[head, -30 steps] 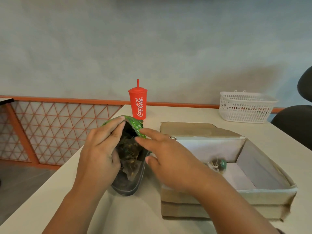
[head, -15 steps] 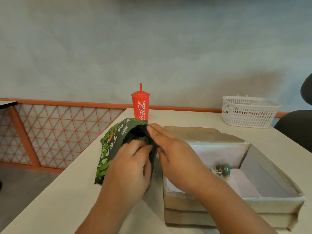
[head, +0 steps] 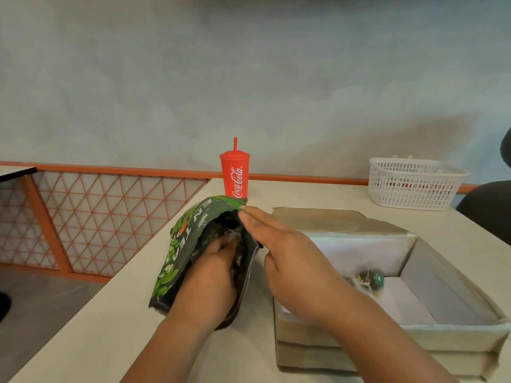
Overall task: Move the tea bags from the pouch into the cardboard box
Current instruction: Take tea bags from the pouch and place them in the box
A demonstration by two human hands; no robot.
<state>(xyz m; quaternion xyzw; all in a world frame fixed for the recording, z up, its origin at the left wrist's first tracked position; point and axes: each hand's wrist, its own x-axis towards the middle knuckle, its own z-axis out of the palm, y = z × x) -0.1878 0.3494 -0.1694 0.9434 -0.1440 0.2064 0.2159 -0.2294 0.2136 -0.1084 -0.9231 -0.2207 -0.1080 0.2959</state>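
A dark green tea pouch (head: 179, 252) leans on the table left of the cardboard box (head: 453, 288), its mouth open toward me. My left hand (head: 210, 283) is inside the mouth, with its fingers curled on a tea bag (head: 234, 235) whose pale string shows at the fingertips. My right hand (head: 290, 255) pinches the pouch's right rim near the top and holds it open. A couple of tea bags (head: 367, 280) with green tags lie on the white lining in the box.
A red Coca-Cola cup (head: 235, 175) with a straw stands behind the pouch. A white plastic basket (head: 414, 183) sits at the back right, with a dark chair (head: 486, 205) beside it. The table's left edge drops to an orange lattice rail (head: 83, 217).
My left hand moved from the pouch's outer side into its mouth. The pouch turned so its printed face shows. My right hand stayed on the rim.
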